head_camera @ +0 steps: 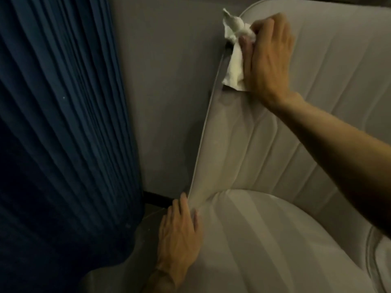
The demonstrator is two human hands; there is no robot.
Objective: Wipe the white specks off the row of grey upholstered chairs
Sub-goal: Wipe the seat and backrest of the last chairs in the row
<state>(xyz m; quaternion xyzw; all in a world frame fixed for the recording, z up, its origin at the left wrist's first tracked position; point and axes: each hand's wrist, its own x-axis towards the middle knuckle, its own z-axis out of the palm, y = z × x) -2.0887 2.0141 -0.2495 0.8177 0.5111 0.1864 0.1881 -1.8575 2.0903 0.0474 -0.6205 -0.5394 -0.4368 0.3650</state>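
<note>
A grey upholstered chair (275, 157) with quilted ribs fills the right and lower part of the head view. My right hand (268, 62) grips a crumpled white tissue (234, 49) and presses it against the upper left edge of the chair's backrest. My left hand (179, 231) lies with straight fingers on the left side of the seat, its fingertips at the corner where seat and backrest meet. Faint pale marks show on the backrest below the tissue.
A dark blue pleated curtain (63, 134) hangs at the left. A grey wall (167, 92) stands behind the chair, with a dark skirting strip (156, 200) at its foot. Another grey cushion edge (380, 256) shows at the lower right.
</note>
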